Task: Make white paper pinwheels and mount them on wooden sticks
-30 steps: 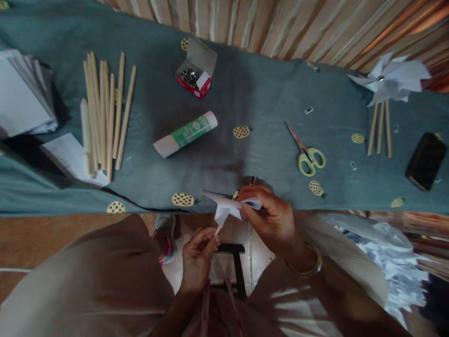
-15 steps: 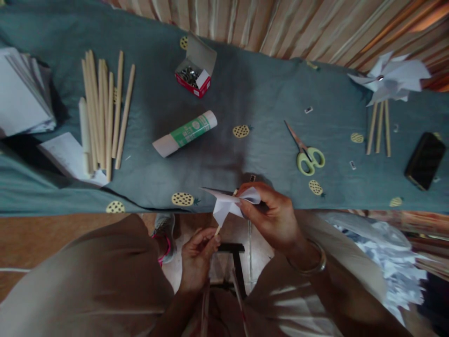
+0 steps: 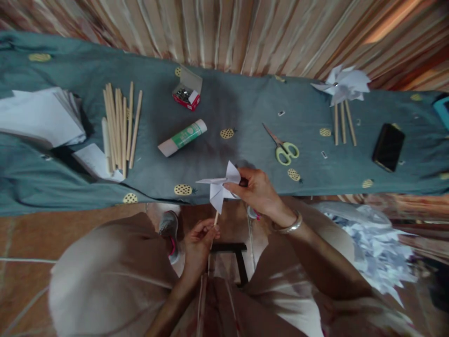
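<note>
A white paper pinwheel (image 3: 218, 191) is held over the table's front edge, its blades spread. My left hand (image 3: 199, 241) pinches the thin wooden stick (image 3: 216, 218) below it. With thumb and fingers closed on the right side of the blades, my right hand (image 3: 259, 192) grips the pinwheel; the fingers behind the paper are partly hidden. Beyond the hands lie a glue stick (image 3: 184, 137) with a green label and scissors (image 3: 282, 146) with green handles.
Wooden sticks (image 3: 119, 128) lie left beside a stack of white paper (image 3: 45, 114). An open red box of metal pins (image 3: 187, 91) stands at the back. Finished pinwheels (image 3: 345, 84) and a black phone (image 3: 388, 147) are at right. A bag of paper scraps (image 3: 377, 248) sits below the table.
The pinwheel's blades now face up toward me more fully, and my right hand has shifted along with it. My left hand still holds the stick. The whole view has turned slightly right.
</note>
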Demonstrator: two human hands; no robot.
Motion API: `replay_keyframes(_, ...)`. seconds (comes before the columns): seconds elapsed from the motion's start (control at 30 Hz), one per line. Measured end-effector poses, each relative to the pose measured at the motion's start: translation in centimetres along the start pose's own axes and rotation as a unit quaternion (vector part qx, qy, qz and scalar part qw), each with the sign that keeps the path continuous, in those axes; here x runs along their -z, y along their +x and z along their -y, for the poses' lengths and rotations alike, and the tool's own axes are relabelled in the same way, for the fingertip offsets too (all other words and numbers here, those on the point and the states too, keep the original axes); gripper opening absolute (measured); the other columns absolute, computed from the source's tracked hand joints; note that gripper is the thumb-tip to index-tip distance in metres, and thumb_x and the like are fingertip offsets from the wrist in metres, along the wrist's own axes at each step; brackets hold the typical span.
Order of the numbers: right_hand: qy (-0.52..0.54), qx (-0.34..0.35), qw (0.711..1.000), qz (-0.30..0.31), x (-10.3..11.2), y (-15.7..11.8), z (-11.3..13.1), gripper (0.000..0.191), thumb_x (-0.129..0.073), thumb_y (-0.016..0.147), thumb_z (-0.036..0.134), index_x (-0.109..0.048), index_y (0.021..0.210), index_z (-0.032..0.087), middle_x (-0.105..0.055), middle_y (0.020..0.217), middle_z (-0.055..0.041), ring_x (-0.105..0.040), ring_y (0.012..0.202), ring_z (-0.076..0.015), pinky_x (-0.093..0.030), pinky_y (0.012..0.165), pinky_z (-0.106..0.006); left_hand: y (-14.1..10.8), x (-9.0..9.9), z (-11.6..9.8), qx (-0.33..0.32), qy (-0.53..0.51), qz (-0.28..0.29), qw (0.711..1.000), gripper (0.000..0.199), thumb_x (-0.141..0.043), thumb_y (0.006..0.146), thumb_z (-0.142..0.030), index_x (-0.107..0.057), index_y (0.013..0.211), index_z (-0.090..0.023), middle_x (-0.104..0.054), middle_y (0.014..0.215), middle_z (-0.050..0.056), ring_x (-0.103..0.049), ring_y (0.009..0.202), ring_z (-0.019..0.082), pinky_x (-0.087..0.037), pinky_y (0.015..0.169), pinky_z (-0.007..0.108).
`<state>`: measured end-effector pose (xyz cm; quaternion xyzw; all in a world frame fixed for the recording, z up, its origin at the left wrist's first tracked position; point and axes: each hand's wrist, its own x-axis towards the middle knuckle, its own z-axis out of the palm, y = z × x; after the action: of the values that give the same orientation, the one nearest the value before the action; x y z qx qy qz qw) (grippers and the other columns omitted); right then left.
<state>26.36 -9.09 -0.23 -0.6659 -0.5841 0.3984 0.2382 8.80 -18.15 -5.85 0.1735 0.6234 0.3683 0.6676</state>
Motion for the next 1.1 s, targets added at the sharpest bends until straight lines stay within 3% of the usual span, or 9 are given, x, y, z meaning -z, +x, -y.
replay_keyframes(0.13,-0.019,-0.013,0.999,0.025,0.4,0.8,0.3,0.014,-0.069,0.078,0.027,-0.073,0.079,0.014,-0.061,0.059,0.0026,-0.051,0.054,-0.0101,-0.033,0.051,-0.022,-0.1,0.1,0.1,-0.022,-0.007,0.012,1.0,0.026,-0.084,0.05,-0.031,-0.074,0.069,-0.016,-0.063,0.056,-0.002,-0.054,0.053,0.009,-0.044,0.057,0.021)
replay_keyframes(0.37,-0.08,0.026,0.995,0.062,1.2,2.2,1.1,0.011,-0.072,0.074,0.023,-0.075,0.077,0.013,-0.06,0.061,0.0023,-0.054,0.059,-0.0107,-0.033,0.053,-0.021,-0.5,-0.5,0.1,-0.028,-0.046,0.027,0.998,0.027,-0.087,0.046,-0.029,-0.073,0.066,-0.016,-0.064,0.055,-0.003,-0.052,0.054,0.008,-0.042,0.061,0.021)
replay_keyframes(0.67,-0.227,-0.009,0.965,0.131,2.2,3.3,3.9,0.014,-0.073,0.077,0.026,-0.075,0.078,0.011,-0.065,0.069,-0.0012,-0.059,0.068,-0.0123,-0.033,0.055,-0.021,-1.0,-0.6,-0.3,-0.01,-0.056,0.032,0.998,0.039,-0.092,0.039,-0.033,-0.075,0.069,-0.016,-0.066,0.058,-0.002,-0.055,0.056,0.008,-0.043,0.062,0.021)
replay_keyframes(1.1,-0.279,-0.06,0.937,0.201,2.6,4.6,5.4,0.023,-0.074,0.078,0.028,-0.076,0.09,0.009,-0.074,0.09,-0.0072,-0.063,0.075,-0.0139,-0.036,0.056,-0.021,-1.4,-0.8,-0.5,-0.003,-0.079,0.053,0.995,0.039,-0.093,0.038,-0.032,-0.076,0.07,-0.015,-0.068,0.059,-0.002,-0.056,0.056,0.007,-0.043,0.063,0.022)
